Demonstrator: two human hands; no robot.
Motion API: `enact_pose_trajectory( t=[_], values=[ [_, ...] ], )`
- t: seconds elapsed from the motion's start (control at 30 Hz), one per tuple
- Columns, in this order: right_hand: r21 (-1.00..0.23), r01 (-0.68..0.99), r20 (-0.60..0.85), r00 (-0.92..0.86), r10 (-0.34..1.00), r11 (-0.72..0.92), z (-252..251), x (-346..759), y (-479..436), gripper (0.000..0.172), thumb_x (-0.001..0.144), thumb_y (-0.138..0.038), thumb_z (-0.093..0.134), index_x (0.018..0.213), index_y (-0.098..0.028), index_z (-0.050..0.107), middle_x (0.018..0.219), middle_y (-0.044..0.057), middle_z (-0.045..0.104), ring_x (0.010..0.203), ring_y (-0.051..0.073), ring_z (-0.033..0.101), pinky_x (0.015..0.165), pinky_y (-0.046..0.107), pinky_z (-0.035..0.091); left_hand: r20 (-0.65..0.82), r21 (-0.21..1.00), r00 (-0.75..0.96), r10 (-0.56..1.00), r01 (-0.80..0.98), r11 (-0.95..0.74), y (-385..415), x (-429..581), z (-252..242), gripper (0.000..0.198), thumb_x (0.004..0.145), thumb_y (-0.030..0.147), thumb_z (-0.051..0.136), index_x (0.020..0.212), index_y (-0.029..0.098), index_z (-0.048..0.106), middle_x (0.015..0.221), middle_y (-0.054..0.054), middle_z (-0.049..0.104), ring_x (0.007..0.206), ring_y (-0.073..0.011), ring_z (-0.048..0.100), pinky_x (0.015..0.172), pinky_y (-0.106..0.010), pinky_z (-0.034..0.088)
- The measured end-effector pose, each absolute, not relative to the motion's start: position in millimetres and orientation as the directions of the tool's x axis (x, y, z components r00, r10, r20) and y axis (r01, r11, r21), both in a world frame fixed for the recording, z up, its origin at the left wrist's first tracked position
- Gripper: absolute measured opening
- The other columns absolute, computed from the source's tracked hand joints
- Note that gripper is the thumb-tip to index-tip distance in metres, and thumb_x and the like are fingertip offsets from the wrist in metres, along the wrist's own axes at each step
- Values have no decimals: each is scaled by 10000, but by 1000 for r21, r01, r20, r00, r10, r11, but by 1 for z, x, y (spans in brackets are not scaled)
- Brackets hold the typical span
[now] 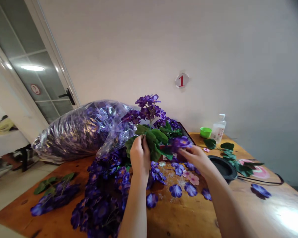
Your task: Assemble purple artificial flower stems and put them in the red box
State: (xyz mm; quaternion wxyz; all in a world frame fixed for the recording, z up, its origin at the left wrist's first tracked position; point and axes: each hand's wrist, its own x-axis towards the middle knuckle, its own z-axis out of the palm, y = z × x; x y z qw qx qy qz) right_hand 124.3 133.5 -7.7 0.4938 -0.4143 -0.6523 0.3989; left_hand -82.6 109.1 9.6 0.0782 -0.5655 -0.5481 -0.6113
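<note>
My left hand [140, 154] is closed round the stem of an upright artificial flower bunch, just under its green leaves [157, 137]. Purple blossoms [149, 105] top this bunch. To the right, my right hand [192, 158] pinches a single purple flower [181, 143], slightly blurred, close to the leaves. On the wood below lie loose purple petals [175, 190] and pink petals [193, 179]. A heap of purple artificial flowers [101, 205] spreads beside my left forearm. The stem inside my left fist is hidden.
A big clear plastic bag [72, 129] full of purple flowers lies at the back left. On the right are a black round pot [223, 168] with a cable, a green cup [205, 132], a clear bottle [218, 129] and leaf sprigs [243, 169]. The wall stands behind the wooden table [183, 218].
</note>
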Motion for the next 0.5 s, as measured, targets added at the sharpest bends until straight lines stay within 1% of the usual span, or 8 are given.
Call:
enact_pose_trajectory(
  t=[0.1, 0.17, 0.23, 0.27, 0.33, 0.4, 0.43, 0.5],
  values=[
    [-917, 4, 395, 151, 906, 399, 1, 125, 126, 204, 699, -335, 599, 581, -200, 501, 447, -64, 341, 413, 74, 253, 387, 220, 197, 776, 570, -351, 524, 745, -346, 113, -82, 6, 239, 920, 272, 416, 973, 166, 624, 950, -111, 674, 882, -225, 620, 792, -336, 455],
    [-881, 29, 468, 208, 859, 473, 5, 116, 116, 174, 682, -268, 571, 547, -211, 478, 450, -44, 388, 427, 95, 320, 407, 235, 270, 770, 576, -359, 528, 748, -331, 115, -79, 4, 234, 911, 268, 426, 971, 167, 628, 946, -115, 675, 875, -226, 620, 786, -336, 456],
    [-795, 160, 604, 131, 786, 585, 5, 99, 103, 111, 666, -206, 548, 557, -209, 528, 547, 9, 532, 517, 145, 461, 485, 267, 387, 744, 600, -366, 559, 734, -318, 117, -76, 2, 220, 902, 256, 433, 963, 175, 628, 933, -108, 673, 853, -222, 620, 762, -329, 459],
    [-719, 244, 682, 62, 729, 651, 3, 88, 97, 98, 673, -173, 517, 599, -206, 571, 635, 35, 590, 587, 169, 518, 536, 277, 426, 725, 616, -367, 582, 724, -311, 117, -74, 1, 209, 896, 249, 438, 957, 182, 626, 919, -99, 672, 843, -221, 619, 748, -325, 459],
    [-519, 396, 788, -122, 604, 757, -3, 66, 87, 217, 701, -106, 443, 723, -203, 636, 810, 70, 628, 722, 192, 570, 624, 282, 459, 692, 642, -373, 619, 710, -290, 118, -72, -2, 178, 885, 235, 451, 928, 201, 620, 868, -74, 666, 813, -217, 616, 724, -319, 457],
    [-367, 524, 792, -257, 554, 768, -10, 47, 80, 299, 726, -61, 400, 799, -200, 655, 872, 87, 615, 779, 198, 574, 649, 282, 465, 682, 666, -387, 620, 679, -309, 118, -72, -5, 143, 876, 228, 472, 885, 215, 613, 819, -50, 648, 800, -212, 608, 715, -310, 452],
    [-314, 588, 762, -312, 567, 745, -12, 40, 79, 312, 734, -47, 395, 818, -194, 657, 874, 94, 610, 782, 201, 573, 645, 283, 469, 685, 689, -390, 615, 619, -376, 117, -73, -6, 121, 868, 220, 489, 860, 216, 610, 805, -43, 634, 805, -208, 601, 709, -302, 449],
    [-215, 686, 672, -413, 615, 695, -14, 30, 76, 300, 729, -30, 417, 821, -185, 657, 846, 105, 610, 775, 211, 572, 637, 292, 477, 686, 727, -363, 630, 372, -577, 115, -76, -9, 88, 850, 197, 527, 800, 215, 596, 781, -25, 604, 810, -193, 590, 679, -275, 443]
  ],
)
